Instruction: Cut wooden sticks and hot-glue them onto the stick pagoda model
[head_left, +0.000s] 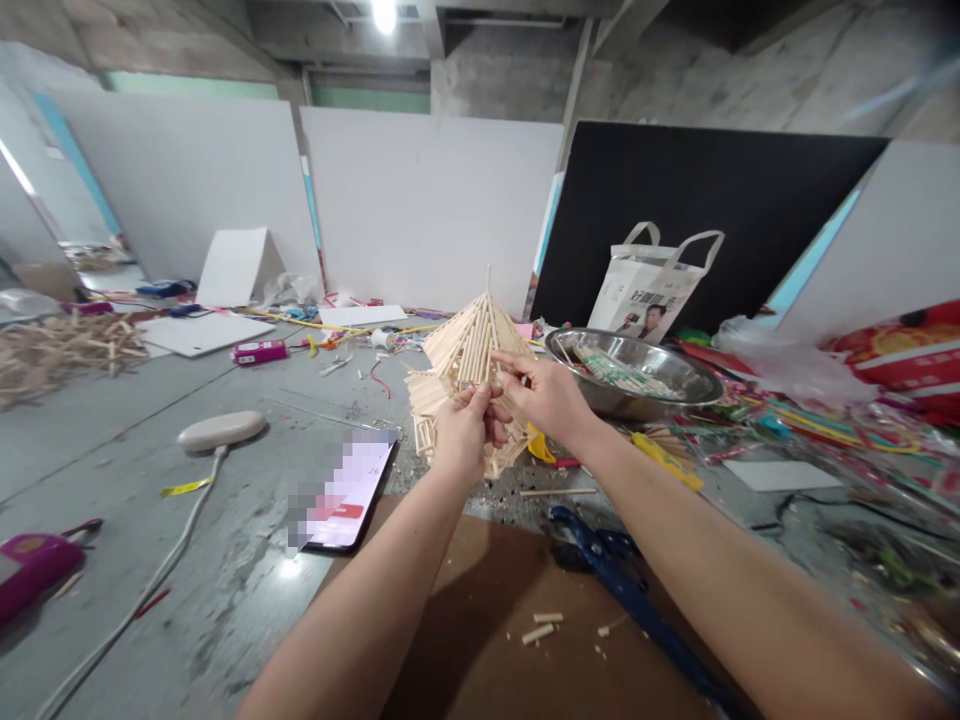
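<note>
- With the stick-built model (476, 340) as my clock's centre, a magenta tool (37, 575) lies at eight o'clock, by the edge of my view.
- A heap of loose sticks (71, 350) spreads at nine o'clock.
- Nearer, also around nine, are a white oval device (221, 432) on a pale cable and a magenta box (259, 352).
- My phone (356, 495) lies between seven and eight o'clock, partly blurred.
- My left hand (465, 425) is at six o'clock on the model, thumb and fingers drawn in narrow; I cannot tell what they pinch.
- The model itself is straight ahead, close against my hands, its slatted roof rising to a thin spike at twelve.
- My right hand (540, 397) comes in from three o'clock, fingertips bent in at the roof's lower part, gap narrow; whether they grip a stick I cannot tell.
- A blue-handled tool (626, 585) lies at five o'clock.
- A steel bowl (630, 400) at three holds green-and-white pieces.
- A printed tote bag (641, 285) stands at two o'clock.
</note>
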